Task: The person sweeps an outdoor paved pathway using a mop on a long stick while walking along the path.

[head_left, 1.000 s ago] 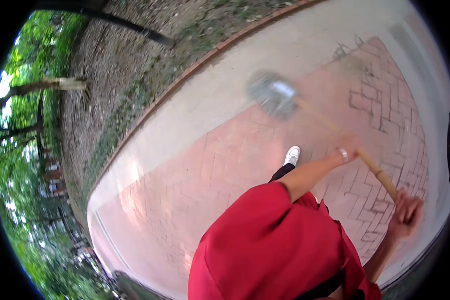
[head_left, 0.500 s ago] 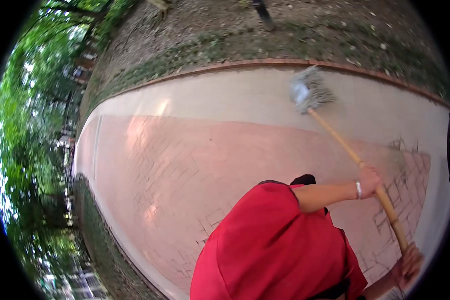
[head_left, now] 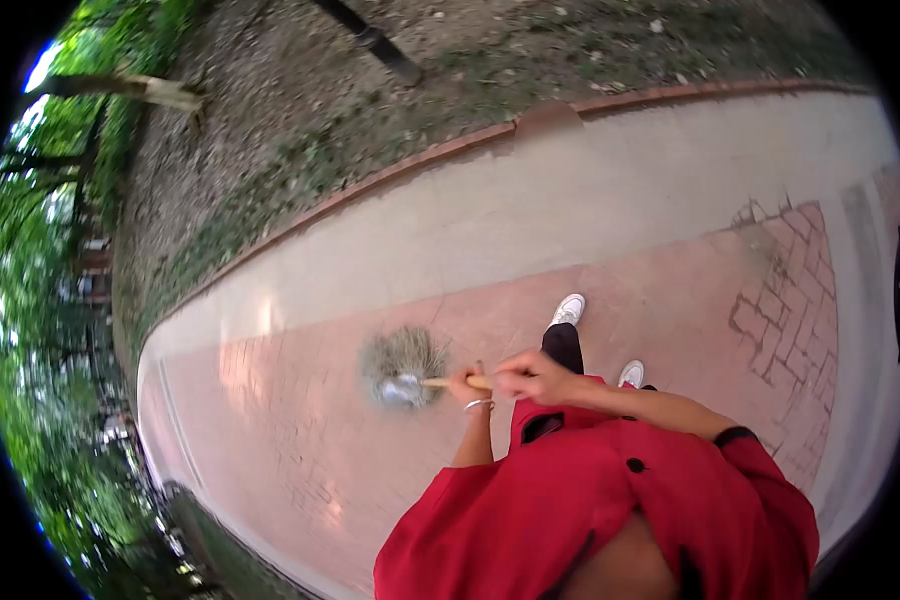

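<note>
A: Where is the string mop with the pale yellow-brown, wooden-looking handle (head_left: 437, 382), compared with the hands?

B: Its shaggy grey-beige head (head_left: 417, 353) is just beyond the left hand (head_left: 465, 385), on the side away from the right hand (head_left: 533, 378). The left hand, which wears a thin pale bracelet (head_left: 479, 404), is clamped on the handle nearer to the head. The right hand is just beside it, with the fingers curled around the same handle.

A: And on the ground, where is it?

B: The head is over the red-pink paving (head_left: 660, 300), near the long edge which meets the pale grey concrete strip (head_left: 420, 240). It is well apart from the corner with the cracked brick pattern. Because of blur, I cannot tell if the strands touch the paving.

A: How are its shapes and textures?

B: The head is a roundish, loose mass of strands with a soft outline. A shiny whitish piece (head_left: 402, 390) sits where the handle meets it. The handle is slim and looks smooth.

A: Which way does it point?

B: The head points away from both hands, toward the left of the view. The long axis runs roughly along that paving edge, and the handle looks foreshortened.
</note>
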The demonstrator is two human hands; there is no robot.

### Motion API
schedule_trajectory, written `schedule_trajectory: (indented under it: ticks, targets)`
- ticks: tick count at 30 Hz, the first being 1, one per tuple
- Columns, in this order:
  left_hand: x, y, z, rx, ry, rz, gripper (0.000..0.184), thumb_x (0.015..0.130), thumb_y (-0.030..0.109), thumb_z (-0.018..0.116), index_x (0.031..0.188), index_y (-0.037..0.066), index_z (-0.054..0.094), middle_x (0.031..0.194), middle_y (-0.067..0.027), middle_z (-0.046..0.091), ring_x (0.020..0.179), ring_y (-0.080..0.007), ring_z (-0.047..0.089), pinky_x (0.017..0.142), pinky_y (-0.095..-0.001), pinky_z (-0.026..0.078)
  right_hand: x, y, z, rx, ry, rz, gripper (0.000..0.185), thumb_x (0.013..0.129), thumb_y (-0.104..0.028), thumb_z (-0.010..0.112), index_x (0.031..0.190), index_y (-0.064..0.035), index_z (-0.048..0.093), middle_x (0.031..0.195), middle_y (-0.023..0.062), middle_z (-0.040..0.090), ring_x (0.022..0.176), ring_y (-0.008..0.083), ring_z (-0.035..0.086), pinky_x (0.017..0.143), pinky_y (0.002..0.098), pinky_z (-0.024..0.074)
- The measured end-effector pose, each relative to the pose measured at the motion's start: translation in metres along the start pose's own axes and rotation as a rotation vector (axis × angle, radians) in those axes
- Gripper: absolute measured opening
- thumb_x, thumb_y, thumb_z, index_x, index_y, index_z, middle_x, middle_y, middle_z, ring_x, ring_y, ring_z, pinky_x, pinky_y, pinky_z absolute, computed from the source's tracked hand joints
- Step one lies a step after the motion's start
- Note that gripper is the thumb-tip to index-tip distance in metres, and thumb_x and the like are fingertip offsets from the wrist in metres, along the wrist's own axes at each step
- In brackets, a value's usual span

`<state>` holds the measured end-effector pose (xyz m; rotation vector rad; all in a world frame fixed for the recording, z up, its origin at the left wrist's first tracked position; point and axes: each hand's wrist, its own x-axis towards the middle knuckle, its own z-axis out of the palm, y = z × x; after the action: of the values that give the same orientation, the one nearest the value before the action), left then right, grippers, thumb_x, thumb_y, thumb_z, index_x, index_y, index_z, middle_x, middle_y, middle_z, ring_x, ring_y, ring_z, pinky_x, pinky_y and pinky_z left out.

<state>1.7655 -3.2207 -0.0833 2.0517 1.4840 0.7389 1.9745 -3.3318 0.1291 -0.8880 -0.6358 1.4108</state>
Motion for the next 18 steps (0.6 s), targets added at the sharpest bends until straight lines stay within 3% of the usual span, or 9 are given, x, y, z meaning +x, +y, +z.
schedule_trajectory:
  ticks: [4,8,9,11,13,15,16,17,18]
  targets:
    - [0.048,-0.07,0.041,0.183,-0.238,0.17,0.018,0.065,0.013,0.07,0.061,0.004,0.055,0.059,-0.0109,0.053,0.056,-0.0246,0.051,0.058,-0.0367,0.043,0.054,-0.007,-0.017,0.044,0.057,-0.055,0.028,0.085,-0.015,0.046,0.059,-0.0034,0.049,0.052,-0.0026,0.041,0.047,0.0051,0.036,0.043,0.0225,0.0284]
    - [0.091,0.033,0.089,0.114,-0.439,0.323,0.01,0.067,0.015,0.064,0.064,0.007,0.059,0.064,-0.0129,0.056,0.061,-0.0309,0.054,0.059,-0.0397,0.043,0.036,-0.035,-0.065,0.069,0.448,-0.042,0.027,0.082,-0.015,0.046,0.056,-0.0054,0.044,0.053,-0.0028,0.039,0.049,0.0053,0.035,0.044,0.0216,0.0275]
    - [0.1,0.057,0.107,0.172,-0.556,0.359,0.007,0.066,0.015,0.063,0.064,0.009,0.06,0.065,-0.0129,0.056,0.064,-0.0324,0.054,0.061,-0.0408,0.043,0.022,-0.028,-0.08,0.031,0.536,-0.187,0.031,0.084,-0.019,0.045,0.057,-0.0059,0.043,0.052,-0.0025,0.038,0.046,0.0054,0.033,0.042,0.0218,0.0253]
    - [0.091,0.101,0.153,-0.036,-0.515,0.616,0.007,0.064,0.015,0.063,0.061,0.01,0.059,0.064,-0.0114,0.056,0.067,-0.0326,0.054,0.065,-0.043,0.042,-0.028,-0.048,-0.09,0.103,0.874,-0.108,0.037,0.088,-0.028,0.042,0.059,-0.0066,0.041,0.052,-0.0012,0.036,0.045,0.0091,0.032,0.043,0.023,0.0261]
    - [0.074,0.183,0.179,0.099,-0.863,0.695,0.006,0.059,0.015,0.062,0.058,0.012,0.057,0.066,-0.0083,0.058,0.07,-0.0305,0.056,0.07,-0.0441,0.042,-0.084,-0.063,-0.089,0.171,1.032,-0.358,0.034,0.089,-0.028,0.04,0.06,-0.0106,0.034,0.053,-0.002,0.032,0.043,0.0091,0.029,0.041,0.0227,0.0247]
    - [0.039,0.249,0.21,0.136,-0.945,1.008,0.007,0.059,0.015,0.062,0.063,0.013,0.056,0.067,-0.0095,0.056,0.072,-0.0288,0.054,0.071,-0.0409,0.041,-0.14,-0.079,-0.079,0.168,1.188,-0.505,0.033,0.089,-0.027,0.038,0.06,-0.0135,0.03,0.052,-0.002,0.031,0.04,0.0098,0.025,0.045,0.0245,0.028]
    - [0.007,0.252,0.249,0.046,-1.035,1.001,0.011,0.06,0.017,0.063,0.069,0.012,0.059,0.074,-0.0101,0.057,0.079,-0.0284,0.054,0.074,-0.041,0.041,-0.152,-0.091,-0.068,0.052,1.247,-0.61,0.033,0.089,-0.025,0.037,0.059,-0.0134,0.029,0.051,-0.0019,0.03,0.04,0.0101,0.025,0.049,0.0265,0.0298]
    - [-0.006,0.286,0.25,-0.192,-0.926,1.23,0.014,0.062,0.017,0.063,0.074,0.012,0.061,0.079,-0.0113,0.058,0.082,-0.0294,0.053,0.078,-0.0413,0.041,-0.161,-0.102,-0.06,-0.07,1.3,-0.715,0.033,0.089,-0.024,0.037,0.058,-0.0133,0.029,0.05,-0.0018,0.03,0.039,0.0105,0.024,0.052,0.0286,0.0316]
    - [-0.027,0.315,0.265,-0.187,-1.018,1.314,0.012,0.064,0.018,0.062,0.072,0.01,0.063,0.076,-0.0126,0.058,0.081,-0.0306,0.053,0.079,-0.0416,0.04,-0.17,-0.111,-0.053,-0.076,1.314,-0.728,0.033,0.089,-0.024,0.037,0.058,-0.0133,0.029,0.05,-0.0018,0.03,0.039,0.0105,0.024,0.052,0.0286,0.0316]
